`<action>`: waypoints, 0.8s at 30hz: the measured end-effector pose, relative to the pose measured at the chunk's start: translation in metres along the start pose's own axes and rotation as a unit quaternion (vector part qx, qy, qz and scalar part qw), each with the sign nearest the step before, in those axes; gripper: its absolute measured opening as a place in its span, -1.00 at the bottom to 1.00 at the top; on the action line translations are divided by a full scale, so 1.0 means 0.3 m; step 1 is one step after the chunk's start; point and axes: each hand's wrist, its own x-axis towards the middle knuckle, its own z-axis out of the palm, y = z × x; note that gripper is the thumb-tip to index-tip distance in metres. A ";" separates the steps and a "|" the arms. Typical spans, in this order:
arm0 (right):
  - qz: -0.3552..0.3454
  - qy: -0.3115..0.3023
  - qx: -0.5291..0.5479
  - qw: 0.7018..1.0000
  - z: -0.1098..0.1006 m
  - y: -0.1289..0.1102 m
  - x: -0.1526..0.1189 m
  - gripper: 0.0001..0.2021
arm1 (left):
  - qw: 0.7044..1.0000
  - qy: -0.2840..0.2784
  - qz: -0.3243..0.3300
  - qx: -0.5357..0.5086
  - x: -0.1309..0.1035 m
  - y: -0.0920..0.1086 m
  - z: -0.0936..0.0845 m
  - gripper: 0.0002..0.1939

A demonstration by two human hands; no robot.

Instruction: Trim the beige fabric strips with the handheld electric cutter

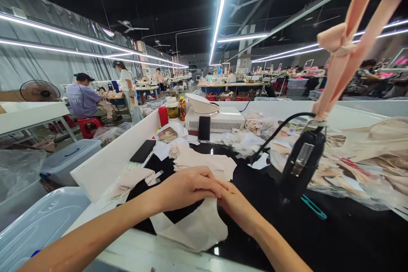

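My left hand and my right hand meet over the middle of the black tabletop, fingers closed and overlapping. Below them a cream fabric piece runs up to the fingertips and appears pinched there; the exact grip is hidden behind the knuckles. Just beyond the hands lies a stack of cream fabric pieces. More pale fabric with small white tags rests left of the stack. A black hanging device, tied up with pink fabric strips, is to the right of my right hand.
A white machine with a tray on top stands at the back; a phone leans against it. Another black phone lies at left. Fabric heaps and a teal clip-like loop are at right. Co-workers sit and stand beyond.
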 end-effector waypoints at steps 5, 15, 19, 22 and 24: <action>0.070 -0.140 0.022 0.987 0.084 0.017 0.009 -0.56 | 0.997 0.063 0.031 -0.043 -0.022 0.033 -0.076 -0.76; 0.088 -0.101 -0.172 0.976 -0.082 -0.012 -0.025 -0.44 | 0.995 0.097 -0.032 -0.021 -0.250 -0.032 -0.190 -0.67; 0.068 -0.091 -0.298 0.948 -0.108 -0.004 -0.021 -0.46 | 0.993 0.080 -0.089 0.006 -0.358 -0.120 -0.138 -0.71; 0.052 -0.067 -0.395 0.915 -0.100 0.030 -0.007 -0.65 | 0.985 0.093 -0.137 0.039 -0.418 -0.207 -0.070 -0.73; 0.039 -0.045 -0.447 0.892 -0.094 0.058 0.000 -0.78 | 0.975 0.126 -0.171 0.062 -0.443 -0.245 -0.022 -0.73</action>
